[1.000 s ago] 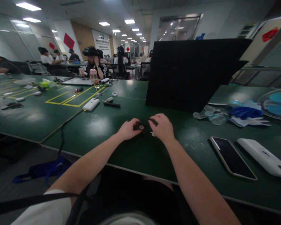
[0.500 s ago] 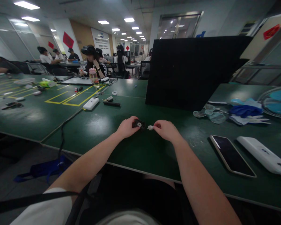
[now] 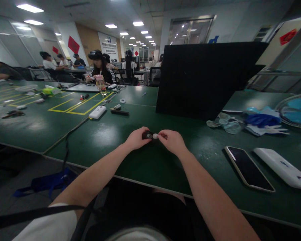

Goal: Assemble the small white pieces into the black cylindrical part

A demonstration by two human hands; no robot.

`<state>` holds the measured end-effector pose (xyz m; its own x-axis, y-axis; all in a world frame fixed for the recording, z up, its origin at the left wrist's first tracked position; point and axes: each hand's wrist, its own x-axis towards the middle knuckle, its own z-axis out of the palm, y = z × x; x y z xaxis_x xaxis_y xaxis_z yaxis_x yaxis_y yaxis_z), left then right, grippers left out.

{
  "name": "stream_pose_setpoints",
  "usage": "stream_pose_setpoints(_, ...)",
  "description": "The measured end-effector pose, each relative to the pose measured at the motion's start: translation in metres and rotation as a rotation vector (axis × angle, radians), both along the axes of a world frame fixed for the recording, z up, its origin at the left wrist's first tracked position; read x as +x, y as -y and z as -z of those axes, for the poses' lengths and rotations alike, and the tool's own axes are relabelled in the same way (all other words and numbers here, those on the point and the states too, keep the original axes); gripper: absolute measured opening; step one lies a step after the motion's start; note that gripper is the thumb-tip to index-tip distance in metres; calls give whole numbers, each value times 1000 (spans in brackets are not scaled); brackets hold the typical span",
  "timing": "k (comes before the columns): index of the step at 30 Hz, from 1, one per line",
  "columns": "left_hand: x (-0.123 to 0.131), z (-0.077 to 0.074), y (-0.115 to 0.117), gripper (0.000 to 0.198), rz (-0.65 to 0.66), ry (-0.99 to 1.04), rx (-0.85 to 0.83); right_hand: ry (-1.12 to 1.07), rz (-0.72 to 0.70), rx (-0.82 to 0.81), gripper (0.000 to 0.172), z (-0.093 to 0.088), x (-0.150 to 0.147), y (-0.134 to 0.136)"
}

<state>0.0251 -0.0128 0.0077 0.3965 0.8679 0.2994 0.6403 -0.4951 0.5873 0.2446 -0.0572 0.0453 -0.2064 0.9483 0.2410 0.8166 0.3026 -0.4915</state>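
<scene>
On the green table point(image 3: 102, 134), well to the left of the hands, a white case point(image 3: 97, 112) is seen lying flat. The left hand point(image 3: 136, 138) is closed around a small black part point(image 3: 146, 135), which is held low over the table's middle; whether it rests on the surface cannot be told. Just beside it, touching or nearly so, a small white piece point(image 3: 155, 136) is pinched in the fingertips of the right hand point(image 3: 172, 141). Because the white piece is gripped only at the tips, it could be lost by a slip and sent rolling across the table or off the near edge. If it is pressed in at an angle, it could be jammed or the black part twisted out of the grip. Further right, a phone point(image 3: 248, 169) and a long white device point(image 3: 281, 167) lie well apart from the right forearm, but could be struck by a wide sweep.
</scene>
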Motion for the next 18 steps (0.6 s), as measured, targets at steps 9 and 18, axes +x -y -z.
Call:
stream_pose_setpoints(9,0,0,1,49,24,-10,-31,13,88,-93,43,10,-8,-5)
stream_pose_setpoints(18,0,0,0,50,26,-4,-21,-107,164,26,56,-2,2,-1)
